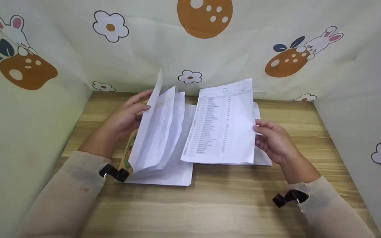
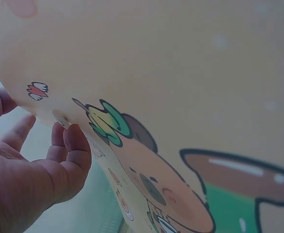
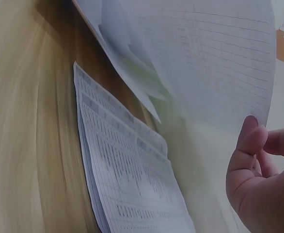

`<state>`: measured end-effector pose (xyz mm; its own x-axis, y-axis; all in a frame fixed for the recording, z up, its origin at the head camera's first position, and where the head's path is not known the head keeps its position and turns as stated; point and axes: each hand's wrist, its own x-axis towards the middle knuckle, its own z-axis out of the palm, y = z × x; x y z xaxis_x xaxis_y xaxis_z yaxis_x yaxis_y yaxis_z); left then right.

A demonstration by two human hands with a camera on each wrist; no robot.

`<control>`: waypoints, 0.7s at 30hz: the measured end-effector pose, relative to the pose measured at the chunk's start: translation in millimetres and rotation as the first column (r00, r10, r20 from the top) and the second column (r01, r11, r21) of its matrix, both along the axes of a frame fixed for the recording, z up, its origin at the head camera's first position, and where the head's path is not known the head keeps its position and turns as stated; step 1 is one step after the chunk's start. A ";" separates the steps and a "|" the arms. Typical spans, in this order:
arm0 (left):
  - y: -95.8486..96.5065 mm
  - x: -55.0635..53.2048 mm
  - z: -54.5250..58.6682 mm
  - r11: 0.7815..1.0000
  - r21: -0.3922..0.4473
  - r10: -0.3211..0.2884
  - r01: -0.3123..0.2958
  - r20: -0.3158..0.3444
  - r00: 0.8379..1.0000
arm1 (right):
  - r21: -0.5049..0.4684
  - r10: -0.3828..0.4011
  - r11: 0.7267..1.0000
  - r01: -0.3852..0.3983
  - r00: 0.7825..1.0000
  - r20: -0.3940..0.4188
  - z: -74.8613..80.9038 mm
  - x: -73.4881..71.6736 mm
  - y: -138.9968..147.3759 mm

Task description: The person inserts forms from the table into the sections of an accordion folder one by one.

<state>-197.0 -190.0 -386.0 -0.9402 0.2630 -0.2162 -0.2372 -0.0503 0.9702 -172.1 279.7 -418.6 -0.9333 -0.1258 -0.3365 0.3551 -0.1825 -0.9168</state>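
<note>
A booklet with a cartoon cover stands partly spread on the left in the head view, its white pages fanned upright. My left hand grips its left edge, thumb over the outermost leaf. The left wrist view shows curled fingers at the cover's edge, beside a printed bear. To the right, a white printed sheet with rows of a table is raised at a slant. My right hand pinches its right edge between thumb and fingers; the right wrist view shows the lined sheet in this pinch.
Another printed stack lies on the wooden table in the right wrist view. White paper shows from under the raised sheet. Patterned cloth walls enclose the table at the back and both sides. Each sleeve carries a small black camera mount.
</note>
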 end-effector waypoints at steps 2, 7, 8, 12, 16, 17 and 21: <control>0.2 0.2 0.2 1.000 -0.001 0.000 0.000 0.001 1.000 | 0.002 0.005 1.000 -0.005 1.000 -0.004 0.6 1.7 -3.2; 0.5 -0.1 0.1 1.000 -0.003 0.001 -0.001 -0.001 1.000 | 0.021 0.014 1.000 -0.014 1.000 -0.020 4.1 4.8 -8.7; 0.4 -0.1 0.0 1.000 -0.005 0.002 -0.002 -0.001 1.000 | 0.025 0.013 1.000 -0.012 1.000 -0.022 5.1 4.9 -9.1; 0.2 0.4 -0.1 1.000 -0.004 0.005 -0.005 0.006 1.000 | 0.028 -0.001 1.000 0.002 1.000 -0.024 8.0 4.3 -9.4; -0.2 0.7 0.0 1.000 0.002 0.005 -0.005 0.018 1.000 | 0.021 -0.007 1.000 0.007 1.000 -0.019 7.6 3.1 -10.8; -0.3 0.7 0.0 1.000 0.004 0.004 -0.004 0.020 1.000 | 0.019 -0.005 1.000 0.006 1.000 -0.017 7.0 3.0 -11.6; -0.4 0.1 -0.4 1.000 0.017 0.002 -0.003 0.032 0.999 | 0.015 0.012 1.000 -0.012 1.000 -0.016 4.1 4.0 -16.6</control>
<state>-196.9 -190.4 -386.4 -0.9335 0.2646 -0.2419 -0.2681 -0.0673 0.9610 -168.1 263.1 -414.5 -0.9372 -0.1318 -0.3229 0.3419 -0.1645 -0.9252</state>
